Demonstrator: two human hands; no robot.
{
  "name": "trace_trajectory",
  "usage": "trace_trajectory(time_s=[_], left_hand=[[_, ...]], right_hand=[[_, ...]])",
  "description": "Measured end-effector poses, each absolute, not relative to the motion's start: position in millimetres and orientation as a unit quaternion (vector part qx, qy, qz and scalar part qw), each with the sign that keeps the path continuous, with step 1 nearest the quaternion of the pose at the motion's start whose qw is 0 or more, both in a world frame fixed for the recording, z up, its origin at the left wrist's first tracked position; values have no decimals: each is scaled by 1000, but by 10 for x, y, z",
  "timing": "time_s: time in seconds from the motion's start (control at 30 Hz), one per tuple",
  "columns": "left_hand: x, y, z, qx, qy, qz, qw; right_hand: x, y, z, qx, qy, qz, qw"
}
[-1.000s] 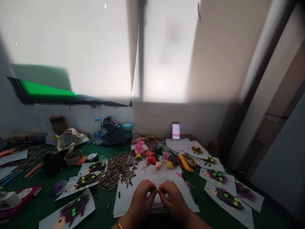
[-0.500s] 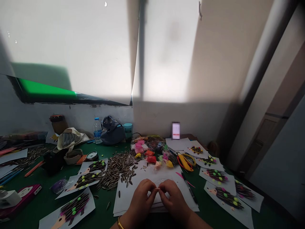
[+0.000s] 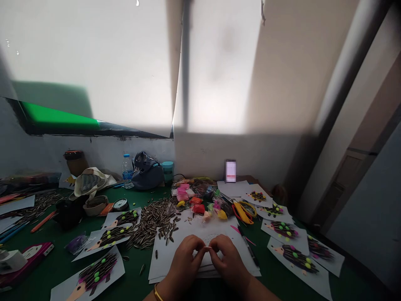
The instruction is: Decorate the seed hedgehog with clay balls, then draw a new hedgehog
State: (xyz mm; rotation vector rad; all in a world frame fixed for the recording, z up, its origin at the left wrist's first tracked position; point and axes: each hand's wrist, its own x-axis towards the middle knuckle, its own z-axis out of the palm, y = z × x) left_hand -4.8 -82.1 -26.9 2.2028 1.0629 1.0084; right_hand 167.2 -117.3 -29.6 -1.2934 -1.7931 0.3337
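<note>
Over a stack of white paper, my left hand and my right hand meet at the fingertips. Both are pinched on a small pale pink piece that looks like modelling clay. Just behind the fingers, a faint drawing shows partly on the top sheet; my hands cover the rest. Striped sunflower seeds lie heaped left of the paper, some spilling onto it. Bagged lumps of coloured clay sit at the paper's far edge. A black pen rests along its right side.
Hedgehog pictures made with seeds lie at left and right. Yellow-handled scissors are behind the pen. A phone stands against the wall. A water bottle, a dark bag and a pink power strip are at left.
The view has shifted very slightly. Both hands stay pinched together on the small piece, with almost no visible movement.
</note>
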Motion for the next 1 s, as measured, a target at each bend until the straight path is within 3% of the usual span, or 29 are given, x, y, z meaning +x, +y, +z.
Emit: trace_trajectory(time_s=[1.0], left_hand=[[-41, -869, -159, 828, 371, 352, 230]], right_hand=[[1716, -1145, -311, -514, -652, 245, 501]])
